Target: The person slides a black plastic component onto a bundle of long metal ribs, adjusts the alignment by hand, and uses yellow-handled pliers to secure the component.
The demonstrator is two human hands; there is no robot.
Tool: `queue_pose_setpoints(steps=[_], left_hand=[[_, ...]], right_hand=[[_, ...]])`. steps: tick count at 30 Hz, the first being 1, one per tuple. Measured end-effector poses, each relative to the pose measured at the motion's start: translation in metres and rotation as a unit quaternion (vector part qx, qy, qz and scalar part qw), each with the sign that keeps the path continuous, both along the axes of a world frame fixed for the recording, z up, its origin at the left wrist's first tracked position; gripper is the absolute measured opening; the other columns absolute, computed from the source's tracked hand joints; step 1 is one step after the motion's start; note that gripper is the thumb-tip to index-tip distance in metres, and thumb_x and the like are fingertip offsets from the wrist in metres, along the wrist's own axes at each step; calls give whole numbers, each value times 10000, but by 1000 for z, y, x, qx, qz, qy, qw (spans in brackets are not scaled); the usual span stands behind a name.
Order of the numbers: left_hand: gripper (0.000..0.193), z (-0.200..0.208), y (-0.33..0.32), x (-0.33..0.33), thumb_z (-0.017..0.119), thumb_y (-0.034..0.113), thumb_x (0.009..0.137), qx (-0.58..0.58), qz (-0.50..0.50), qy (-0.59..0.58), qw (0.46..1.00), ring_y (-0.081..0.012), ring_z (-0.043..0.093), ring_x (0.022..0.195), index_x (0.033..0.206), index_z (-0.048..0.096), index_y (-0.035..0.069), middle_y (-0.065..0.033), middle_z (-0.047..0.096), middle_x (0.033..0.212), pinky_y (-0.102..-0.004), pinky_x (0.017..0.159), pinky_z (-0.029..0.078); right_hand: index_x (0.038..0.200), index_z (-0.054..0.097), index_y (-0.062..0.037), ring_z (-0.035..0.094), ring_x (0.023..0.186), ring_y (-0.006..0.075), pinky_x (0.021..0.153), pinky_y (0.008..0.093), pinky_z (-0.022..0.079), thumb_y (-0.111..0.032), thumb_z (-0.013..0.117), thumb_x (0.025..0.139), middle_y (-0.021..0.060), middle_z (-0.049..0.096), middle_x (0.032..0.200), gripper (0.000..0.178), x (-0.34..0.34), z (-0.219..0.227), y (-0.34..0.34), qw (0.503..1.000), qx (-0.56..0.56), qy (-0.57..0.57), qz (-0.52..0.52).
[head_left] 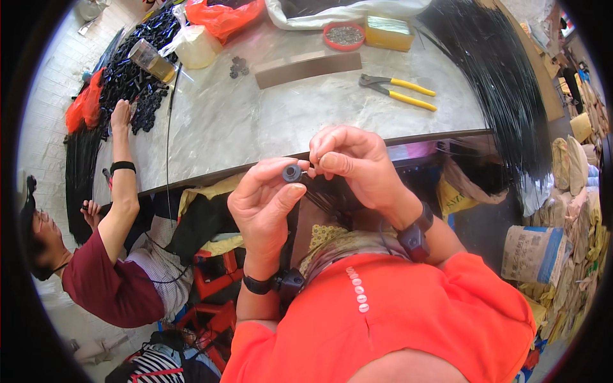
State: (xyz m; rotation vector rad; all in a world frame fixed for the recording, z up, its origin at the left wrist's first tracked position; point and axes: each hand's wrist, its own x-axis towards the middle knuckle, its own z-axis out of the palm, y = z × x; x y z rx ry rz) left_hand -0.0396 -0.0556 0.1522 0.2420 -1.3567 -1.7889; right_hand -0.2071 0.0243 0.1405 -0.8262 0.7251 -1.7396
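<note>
Pinching round black part in left hand, thumb-and-finger grip. Part sits just off worktop edge. Right hand close beside, fingertips pressed together; cannot tell what's between. Yellow-handled pliers lie on worktop, near long brown bar.

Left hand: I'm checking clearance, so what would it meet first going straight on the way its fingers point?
Likely the right hand, just beyond the dark round part the left hand holds; depth is unclear.
</note>
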Motion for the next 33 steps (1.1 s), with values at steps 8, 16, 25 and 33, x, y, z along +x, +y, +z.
queue_pose_setpoints(steps=[8,16,25,33], left_hand=[[317,2,5,-2,702,-80,862,11,38,-6,999,-208,667,995,1163,602,-85,-152,671,1085,-315,905,534],[371,-1,5,0,739,-84,833,-2,50,-10,999,-169,646,1017,1178,604,-89,-130,646,1137,-289,919,525],[374,-2,5,0,739,-91,829,-5,45,-5,999,-169,640,1022,1179,609,-88,-126,636,1135,-285,922,521],[350,2,6,1,734,-113,818,-38,49,-4,998,-164,625,1007,1152,635,-82,-137,632,1129,-278,894,514]], right_hand=[[1025,668,19,579,963,93,857,241,487,-8,664,936,44,591,1046,93,20,0,1,996,-45,25,-77],[1009,679,12,567,955,90,838,230,479,-23,681,930,45,591,1052,86,23,-1,-2,992,-49,62,-95],[1002,681,10,566,955,94,831,225,485,-12,691,920,47,584,1052,86,24,-5,-4,990,-68,72,-98],[984,689,-4,564,960,97,833,229,482,7,713,893,46,575,1040,95,21,-3,-5,989,-91,83,-78]])
